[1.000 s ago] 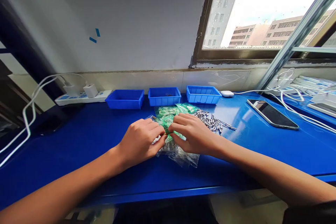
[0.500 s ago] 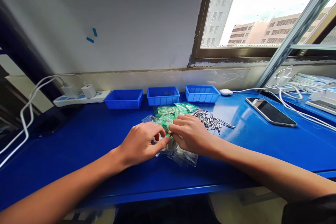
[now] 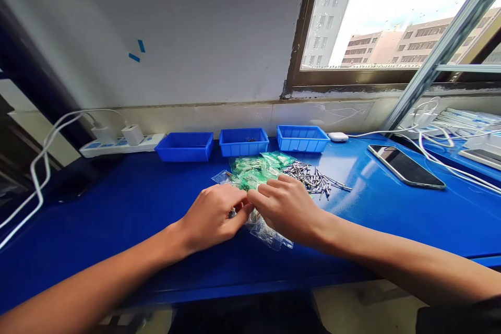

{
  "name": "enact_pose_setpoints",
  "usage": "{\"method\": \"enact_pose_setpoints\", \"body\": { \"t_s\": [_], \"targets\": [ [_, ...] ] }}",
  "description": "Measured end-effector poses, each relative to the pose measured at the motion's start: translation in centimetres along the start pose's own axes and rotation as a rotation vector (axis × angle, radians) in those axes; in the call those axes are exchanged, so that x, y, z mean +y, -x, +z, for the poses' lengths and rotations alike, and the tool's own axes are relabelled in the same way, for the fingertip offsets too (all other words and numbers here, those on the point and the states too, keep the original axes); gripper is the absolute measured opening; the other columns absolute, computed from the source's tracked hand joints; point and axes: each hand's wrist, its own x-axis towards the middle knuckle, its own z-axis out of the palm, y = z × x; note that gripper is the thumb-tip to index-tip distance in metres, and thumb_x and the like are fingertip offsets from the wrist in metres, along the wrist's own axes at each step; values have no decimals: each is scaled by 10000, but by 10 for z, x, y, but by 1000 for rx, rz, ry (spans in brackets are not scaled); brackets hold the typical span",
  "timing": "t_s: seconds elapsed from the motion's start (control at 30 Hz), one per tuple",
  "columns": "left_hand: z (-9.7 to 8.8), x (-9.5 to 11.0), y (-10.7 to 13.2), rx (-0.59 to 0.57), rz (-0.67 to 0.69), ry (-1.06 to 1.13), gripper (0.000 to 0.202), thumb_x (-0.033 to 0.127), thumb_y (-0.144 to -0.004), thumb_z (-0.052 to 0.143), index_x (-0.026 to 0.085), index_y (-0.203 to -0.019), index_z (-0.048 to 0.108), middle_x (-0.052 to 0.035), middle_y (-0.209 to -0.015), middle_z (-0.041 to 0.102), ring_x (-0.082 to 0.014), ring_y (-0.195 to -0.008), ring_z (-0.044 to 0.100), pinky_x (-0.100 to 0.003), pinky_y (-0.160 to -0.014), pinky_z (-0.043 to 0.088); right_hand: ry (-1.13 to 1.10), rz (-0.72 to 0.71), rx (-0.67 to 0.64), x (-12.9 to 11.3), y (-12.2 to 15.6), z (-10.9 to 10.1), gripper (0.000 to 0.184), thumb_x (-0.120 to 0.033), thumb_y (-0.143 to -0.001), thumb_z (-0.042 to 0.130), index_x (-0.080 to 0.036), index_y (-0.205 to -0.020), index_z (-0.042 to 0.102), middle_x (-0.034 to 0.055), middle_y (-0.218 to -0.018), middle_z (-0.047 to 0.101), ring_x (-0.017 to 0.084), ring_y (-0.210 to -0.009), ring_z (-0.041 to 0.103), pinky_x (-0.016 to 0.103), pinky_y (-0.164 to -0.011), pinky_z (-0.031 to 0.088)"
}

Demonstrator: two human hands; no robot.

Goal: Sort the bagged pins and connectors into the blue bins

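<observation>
My left hand (image 3: 213,215) and my right hand (image 3: 285,207) meet at the middle of the blue table (image 3: 133,203), fingers curled and pinched together over a heap of small clear plastic bags (image 3: 268,232). Whatever sits between the fingertips is too small to name. Just behind the hands lies a pile of green-filled bags (image 3: 256,167). A scatter of small metal pins (image 3: 313,178) lies to the right of that pile, close to my right hand.
Three blue bins (image 3: 185,147) (image 3: 243,142) (image 3: 303,139) stand in a row along the wall. A white power strip with chargers (image 3: 119,143) is at the back left, its cables hanging off. A phone (image 3: 405,167) and white cables (image 3: 442,146) lie right.
Both hands have slid a little toward me over the clear bags and closed tighter together. The view has shifted slightly.
</observation>
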Motion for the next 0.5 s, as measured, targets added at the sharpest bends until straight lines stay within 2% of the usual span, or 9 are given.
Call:
{"method": "enact_pose_setpoints", "body": {
  "t_s": [0.13,0.23,0.37,0.5],
  "targets": [
    [-2,-2,0,78,-8,-70,167,212,-821,517,172,-674,586,13,-617,597,-123,-573,488,-254,-570,349,-81,-1,-36,3,-1,2,113,-153,-819,533,-176,-710,521,-13,-593,580,130,-510,496,289,-552,205],
    [-3,-2,0,107,-8,-89,137,196,-808,526,179,-714,624,15,-623,610,-127,-583,501,-257,-581,363,-162,49,-94,4,-1,2,115,-188,-830,500,-165,-724,539,2,-597,588,124,-503,481,286,-544,213],
    [-6,-2,-1,94,-18,-47,141,207,-826,516,192,-788,652,14,-663,638,-130,-618,529,-256,-609,394,-323,141,-159,7,-2,1,87,-168,-774,480,-158,-761,565,7,-611,591,111,-520,460,270,-544,228],
    [-7,-4,0,73,-9,-36,139,183,-826,519,199,-844,656,10,-691,648,-137,-649,541,-258,-634,410,-587,289,-193,12,-4,-1,62,-145,-708,510,-174,-735,558,-35,-557,522,87,-495,403,231,-519,238]
  ]
}}
